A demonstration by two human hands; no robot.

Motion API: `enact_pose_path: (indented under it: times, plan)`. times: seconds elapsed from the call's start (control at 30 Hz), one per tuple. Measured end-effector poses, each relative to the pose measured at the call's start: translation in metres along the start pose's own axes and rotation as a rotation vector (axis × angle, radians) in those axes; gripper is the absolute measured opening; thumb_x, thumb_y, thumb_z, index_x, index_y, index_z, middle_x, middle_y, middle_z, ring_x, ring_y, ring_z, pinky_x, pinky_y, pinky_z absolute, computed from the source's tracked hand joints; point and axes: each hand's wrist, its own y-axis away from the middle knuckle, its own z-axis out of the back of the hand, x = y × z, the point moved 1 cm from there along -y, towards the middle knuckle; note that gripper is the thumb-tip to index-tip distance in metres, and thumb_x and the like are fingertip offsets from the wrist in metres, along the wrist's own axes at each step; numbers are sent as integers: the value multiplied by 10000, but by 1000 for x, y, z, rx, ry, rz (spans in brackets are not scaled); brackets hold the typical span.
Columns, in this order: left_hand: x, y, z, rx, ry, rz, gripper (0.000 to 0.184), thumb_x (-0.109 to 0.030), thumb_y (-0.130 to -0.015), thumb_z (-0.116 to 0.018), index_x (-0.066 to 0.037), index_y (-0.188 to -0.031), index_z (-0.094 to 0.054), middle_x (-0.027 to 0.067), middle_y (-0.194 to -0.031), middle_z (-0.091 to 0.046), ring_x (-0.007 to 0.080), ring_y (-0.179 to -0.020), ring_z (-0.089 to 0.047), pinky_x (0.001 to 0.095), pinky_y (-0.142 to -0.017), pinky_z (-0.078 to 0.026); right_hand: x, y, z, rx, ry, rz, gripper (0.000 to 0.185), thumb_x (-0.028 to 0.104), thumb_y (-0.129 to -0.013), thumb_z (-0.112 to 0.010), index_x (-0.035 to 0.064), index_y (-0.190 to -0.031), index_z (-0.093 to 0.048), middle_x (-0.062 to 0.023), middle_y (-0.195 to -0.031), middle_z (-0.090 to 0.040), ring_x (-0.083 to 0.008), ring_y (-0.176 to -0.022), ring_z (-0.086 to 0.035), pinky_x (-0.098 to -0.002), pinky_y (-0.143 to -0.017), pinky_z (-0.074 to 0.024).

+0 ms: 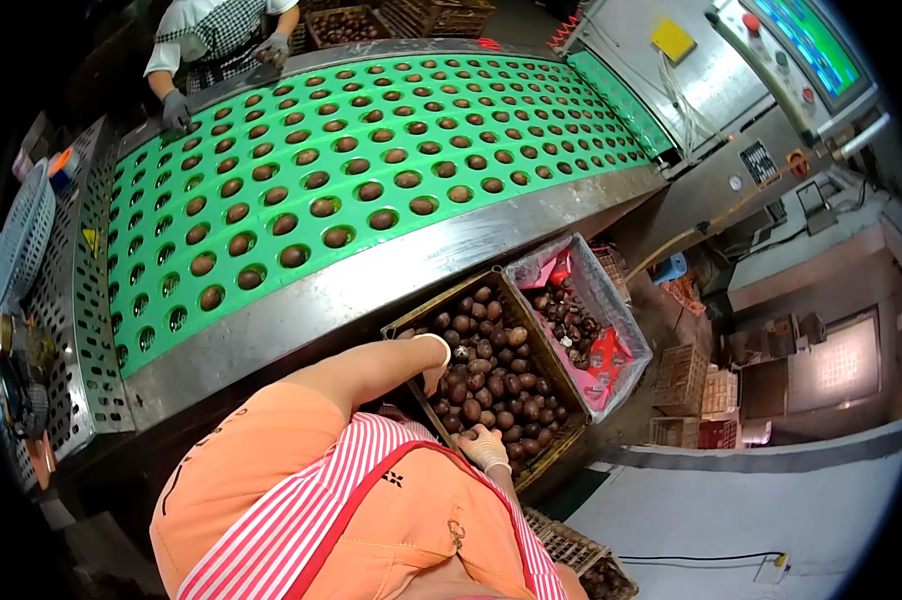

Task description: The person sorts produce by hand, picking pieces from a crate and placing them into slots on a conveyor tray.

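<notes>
A yellowish crate [536, 470] full of dark brown eggs [486, 365] stands in front of me, against the metal side of the conveyor. My left hand [434, 368], with a pale glove cuff at the wrist, reaches over the crate's left rim beside the eggs; its fingers are mostly hidden. At the near edge of the same crate, my right hand [486, 448] wears a light glove. Its fingers are curled at a dark egg. The green conveyor [186, 300] has rows of round holes, many with a brown egg in them.
A grey bin [611, 290] with a red and pink bag and broken dark pieces adjoins the crate. Across the conveyor, a co-worker's gloved hands [177, 110] are at its far edge. A machine with a screen [811, 45] stands right. A blue basket [26, 235] is left.
</notes>
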Motion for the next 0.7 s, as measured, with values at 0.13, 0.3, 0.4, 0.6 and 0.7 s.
enact_pose_path:
  times: [0.13, 0.3, 0.4, 0.6, 0.7]
  plan:
    - [8, 7, 1, -10, -33, -115, 643, -587, -783, -691, -244, -1321, -618, 13, -1364, -586, 227, -1196, -576, 439, -943, -480, -20, -16, -19, -124, -260, 113, 686, 502, -635, -794, 65, -1135, -623, -224, -1186, -561, -370, -1079, -590, -422, -954, -470]
    - [2, 4, -7, -41, 9, 8, 606, -575, -809, -695, -289, -1335, -600, -47, -1357, -588, 200, -1193, -570, 443, -909, -485, -21, -23, -37, -415, -534, 49, 532, 208, -623, -868, 50, -1053, -597, -120, -1057, -587, -273, -910, -578, -388, -860, -493]
    - [-1, -29, -6, 78, -9, 3, 582, -568, -829, -685, -320, -1345, -583, -74, -1357, -586, 208, -1180, -580, 440, -914, -481, -22, -31, -47, -408, -1045, 167, 473, 117, -643, -853, 79, -1034, -589, -63, -911, -576, -238, -860, -569, -366, -841, -492]
    - [46, 10, -13, -39, 749, -474, 600, -503, -861, -630, -169, -1356, -567, 69, -1432, -504, 227, -1281, -489, 437, -1002, -419, -8, 11, -26, -265, -1825, 98, 442, 417, -744, -793, 213, -1069, -575, 22, -1007, -578, -151, -866, -549, -278, -575, -454]
    - [58, 14, -20, -390, 1212, -920, 474, -462, -899, -587, -126, -1232, -609, 18, -1207, -574, 160, -1181, -488, 355, -1039, -363, 35, 20, -10, -164, -1766, 135, 392, 421, -841, -711, 242, -1160, -574, 42, -1159, -573, -150, -936, -561, -274, -614, -470]
